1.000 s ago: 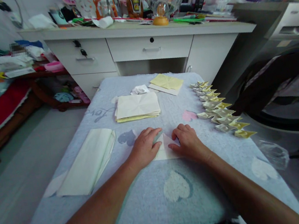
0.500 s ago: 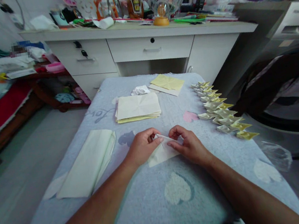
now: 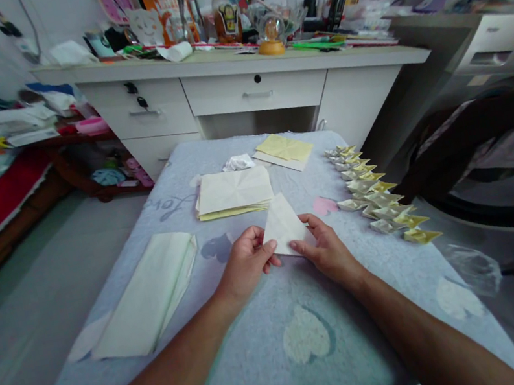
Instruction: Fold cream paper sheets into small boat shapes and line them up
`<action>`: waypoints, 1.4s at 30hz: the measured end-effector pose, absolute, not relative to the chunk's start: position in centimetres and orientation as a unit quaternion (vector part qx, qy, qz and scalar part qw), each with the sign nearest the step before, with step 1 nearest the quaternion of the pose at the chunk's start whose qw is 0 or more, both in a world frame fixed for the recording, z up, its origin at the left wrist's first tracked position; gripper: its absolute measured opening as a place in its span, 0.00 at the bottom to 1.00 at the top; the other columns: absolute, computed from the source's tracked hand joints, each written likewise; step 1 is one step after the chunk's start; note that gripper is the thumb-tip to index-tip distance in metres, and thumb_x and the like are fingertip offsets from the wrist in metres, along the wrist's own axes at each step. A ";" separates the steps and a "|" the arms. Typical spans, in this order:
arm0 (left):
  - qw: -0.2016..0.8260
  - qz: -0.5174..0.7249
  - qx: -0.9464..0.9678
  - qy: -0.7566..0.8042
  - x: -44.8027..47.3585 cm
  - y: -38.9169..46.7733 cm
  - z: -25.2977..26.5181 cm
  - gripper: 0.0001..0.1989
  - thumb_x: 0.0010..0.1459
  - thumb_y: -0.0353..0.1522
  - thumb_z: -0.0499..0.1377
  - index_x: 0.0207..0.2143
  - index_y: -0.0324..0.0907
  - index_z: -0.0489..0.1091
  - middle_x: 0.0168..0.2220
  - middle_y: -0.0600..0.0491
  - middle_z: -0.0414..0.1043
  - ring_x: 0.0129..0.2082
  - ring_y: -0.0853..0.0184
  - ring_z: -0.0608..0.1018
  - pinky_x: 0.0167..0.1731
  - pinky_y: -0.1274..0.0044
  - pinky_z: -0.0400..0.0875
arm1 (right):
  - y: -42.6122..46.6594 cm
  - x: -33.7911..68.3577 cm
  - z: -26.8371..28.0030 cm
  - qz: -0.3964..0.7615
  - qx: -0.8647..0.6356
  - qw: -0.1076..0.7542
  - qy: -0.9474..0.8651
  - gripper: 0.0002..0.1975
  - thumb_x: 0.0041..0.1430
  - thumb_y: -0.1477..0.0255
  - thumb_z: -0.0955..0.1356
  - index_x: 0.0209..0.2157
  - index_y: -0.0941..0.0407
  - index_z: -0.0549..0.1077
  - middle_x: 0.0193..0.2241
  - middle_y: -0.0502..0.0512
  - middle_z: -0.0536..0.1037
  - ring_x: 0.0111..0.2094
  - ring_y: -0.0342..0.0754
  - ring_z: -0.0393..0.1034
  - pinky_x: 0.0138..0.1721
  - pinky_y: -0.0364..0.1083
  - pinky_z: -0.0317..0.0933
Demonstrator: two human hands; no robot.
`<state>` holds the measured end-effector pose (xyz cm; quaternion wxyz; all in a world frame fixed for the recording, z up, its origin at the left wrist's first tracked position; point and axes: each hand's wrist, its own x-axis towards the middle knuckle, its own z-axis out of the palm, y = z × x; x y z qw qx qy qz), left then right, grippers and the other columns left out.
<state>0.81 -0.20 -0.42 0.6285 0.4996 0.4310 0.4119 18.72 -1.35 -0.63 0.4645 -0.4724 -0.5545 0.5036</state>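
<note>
A white sheet of paper (image 3: 284, 224), folded to a pointed shape, is held up between both hands over the table, its tip facing away from me. My left hand (image 3: 250, 253) pinches its lower left corner, thumb on top. My right hand (image 3: 321, 241) grips the lower right side, thumb on the near face and fingers behind. Just beyond the hands lies a stack of creased white and yellow sheets (image 3: 234, 190). To the right stand rows of small folded paper boats (image 3: 375, 192), white and yellow.
A folded pale cloth or paper bundle (image 3: 144, 297) lies on the left of the cloth-covered table (image 3: 246, 365). Crumpled white paper (image 3: 239, 162) and yellow and white sheets (image 3: 284, 150) are at the back. A cluttered desk (image 3: 211, 65) stands beyond, a washing machine (image 3: 504, 52) at right.
The paper has been lifted and turned so its point faces away and its folded shape shows. My hands have shifted to its lower corners. The view has tilted slightly.
</note>
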 end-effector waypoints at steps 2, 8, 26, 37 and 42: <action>0.605 0.433 0.501 0.443 0.7 -0.1 -0.4 0.10 0.53 0.36 0.62 0.32 0.40 0.65 0.23 0.59 0.67 0.20 0.76 0.68 0.20 0.83 0.59 | -1.4 18.6 -1.0 0.531 -0.446 0.461 -0.554 0.22 0.50 0.67 0.73 0.46 0.54 0.67 0.39 0.53 0.75 0.38 0.48 0.69 0.39 0.46 0.63; 0.586 0.494 0.456 0.453 -0.1 0.8 -0.6 0.08 0.54 0.35 0.61 0.30 0.39 0.69 0.24 0.59 0.65 0.21 0.76 0.64 0.22 0.82 0.57 | -1.9 18.2 -0.6 0.650 -0.349 0.410 -0.536 0.20 0.51 0.64 0.73 0.45 0.54 0.70 0.36 0.53 0.77 0.35 0.47 0.71 0.37 0.45 0.63; 0.462 0.452 0.595 0.478 -0.1 1.3 -1.1 0.08 0.52 0.34 0.62 0.33 0.42 0.66 0.24 0.60 0.65 0.23 0.73 0.67 0.24 0.81 0.60 | -1.9 19.3 0.0 0.433 -0.468 0.418 -0.647 0.01 0.57 0.74 0.64 0.31 0.54 0.66 0.23 0.45 0.64 0.25 0.42 0.58 0.28 0.42 0.52; 0.177 0.262 0.841 0.438 0.0 1.3 -1.5 0.05 0.55 0.28 0.59 0.36 0.42 0.71 0.39 0.50 0.67 0.43 0.61 0.70 0.45 0.70 0.65 | -1.5 20.1 -0.9 0.124 -0.549 0.220 -0.797 0.07 0.52 0.75 0.69 0.36 0.55 0.74 0.42 0.58 0.71 0.44 0.55 0.59 0.45 0.53 0.54; 0.200 0.220 0.864 0.405 -0.9 0.6 -0.9 0.08 0.57 0.32 0.60 0.40 0.42 0.71 0.40 0.50 0.68 0.43 0.62 0.70 0.45 0.70 0.65 | -2.0 20.5 0.1 0.198 -0.460 0.204 -0.841 0.18 0.51 0.73 0.71 0.45 0.53 0.71 0.51 0.57 0.68 0.52 0.56 0.57 0.51 0.55 0.52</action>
